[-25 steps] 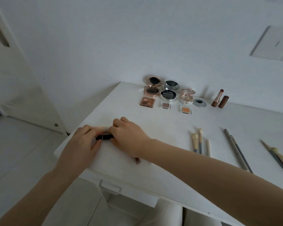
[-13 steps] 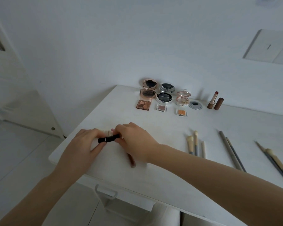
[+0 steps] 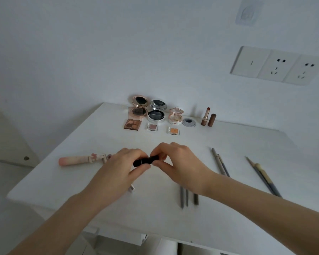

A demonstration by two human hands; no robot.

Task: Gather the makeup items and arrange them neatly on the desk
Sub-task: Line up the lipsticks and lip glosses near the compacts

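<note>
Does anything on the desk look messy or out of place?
Yes. A pink tube lies on its side near the left edge of the desk, apart from the tidy rows. At the back, a brown lipstick stands uncapped, its cap beside it. The left hand and right hand hold a black tube.

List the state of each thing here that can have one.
Square rose-gold eyeshadow palette: open, lid up.
Round rose-gold compact: open.
Silver round compact: open, lid up.
Small pink ornate compact: open.
Brown lipstick tube: uncapped, upright; brown cap beside it.
Short black tube: held by left hand and right hand.
</note>
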